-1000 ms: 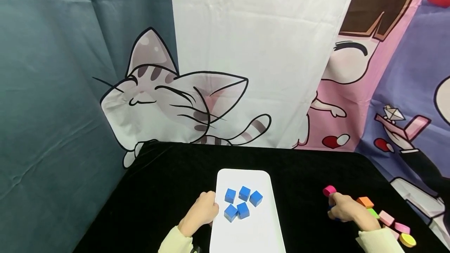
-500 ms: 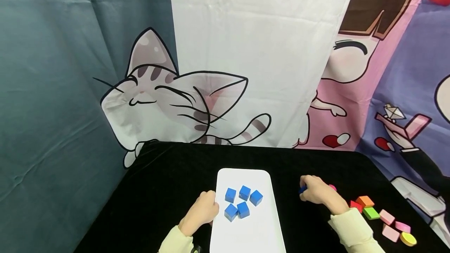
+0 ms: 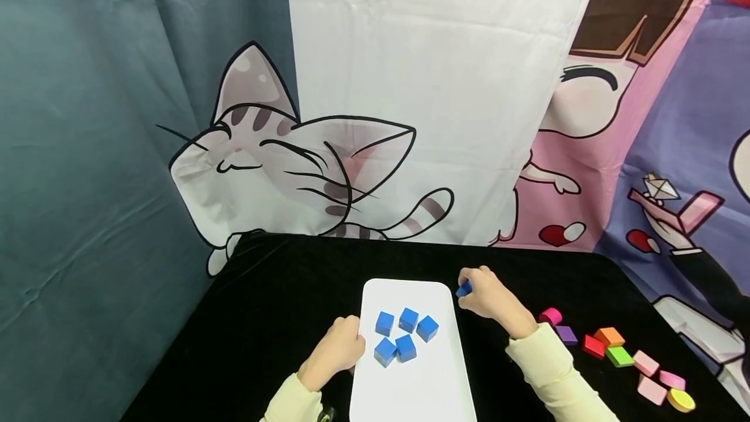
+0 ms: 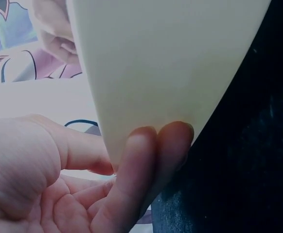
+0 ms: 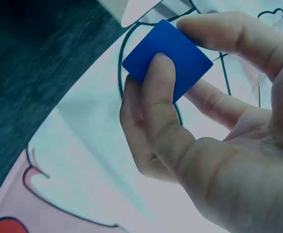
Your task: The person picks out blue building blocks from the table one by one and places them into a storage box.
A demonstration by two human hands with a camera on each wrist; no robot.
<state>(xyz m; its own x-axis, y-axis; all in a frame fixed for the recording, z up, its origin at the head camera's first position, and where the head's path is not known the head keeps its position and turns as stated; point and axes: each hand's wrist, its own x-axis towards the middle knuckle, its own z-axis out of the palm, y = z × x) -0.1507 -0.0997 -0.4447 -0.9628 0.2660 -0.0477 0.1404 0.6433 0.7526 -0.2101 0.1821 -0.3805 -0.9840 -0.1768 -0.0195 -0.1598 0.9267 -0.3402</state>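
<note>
My left hand (image 3: 335,353) grips the left edge of a white tray (image 3: 404,389). In the left wrist view its fingertips (image 4: 175,133) press on the tray's pale surface (image 4: 151,63). Several blue cubes (image 3: 384,323) lie loosely grouped on the tray's upper half. Just right of the tray's far right corner, my right hand (image 3: 489,295) holds another blue cube (image 3: 464,289). The right wrist view shows that cube (image 5: 168,58) tilted and pinched between thumb and fingers.
On the black cloth (image 3: 293,292) to the right lie a pink cylinder (image 3: 550,316), purple block (image 3: 566,335), red block (image 3: 594,346), orange block (image 3: 609,337), green block (image 3: 620,357), pink pieces (image 3: 652,389) and yellow disc (image 3: 681,400). A printed curtain (image 3: 445,83) hangs behind.
My right hand has carried the blue cube leftward and away from the coloured blocks toward the tray, uncovering the purple and red blocks. My left hand and the tray have stayed in place.
</note>
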